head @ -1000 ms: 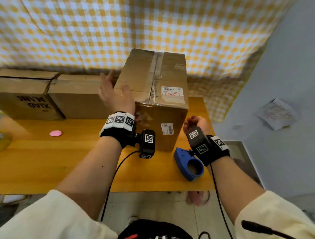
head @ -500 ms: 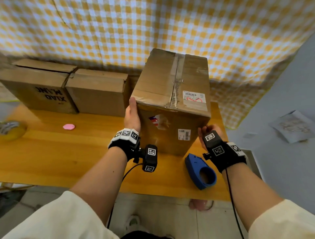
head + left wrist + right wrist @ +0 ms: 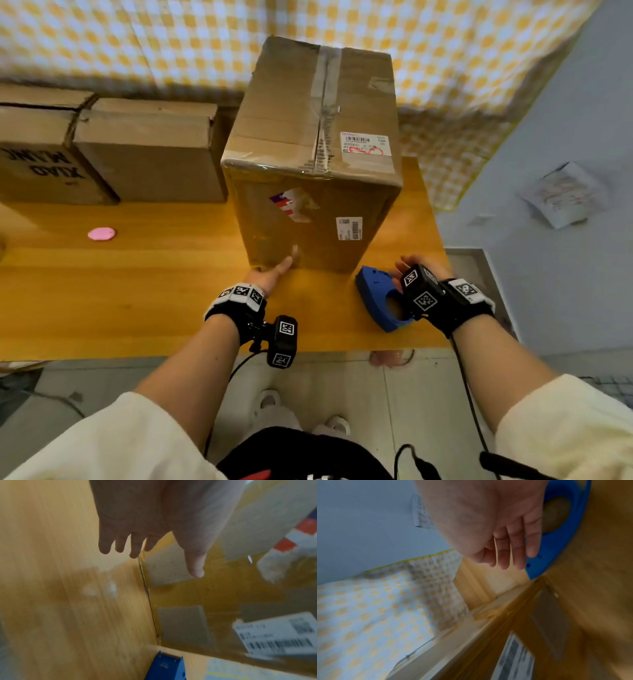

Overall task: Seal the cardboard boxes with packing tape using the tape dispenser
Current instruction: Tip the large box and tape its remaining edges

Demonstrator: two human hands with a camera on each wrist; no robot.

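Big box [image 3: 308, 164] stands upright mid-frame on the table [image 3: 137, 291], its top seam up where I can run tape along it, I reckon. Two other boxes [image 3: 102, 150] sit upper left, out of the way. The blue tape dispenser [image 3: 376, 301] lies lower right, just beside the box. My right hand [image 3: 407, 270] hovers over it, fingers loose, gripping nothing. My left hand [image 3: 274, 274] is flat and spread by the box's bottom edge, probably steadying it.

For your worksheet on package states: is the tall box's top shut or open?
Shut: the tall box has both top flaps lying flat, with tape along their seam.
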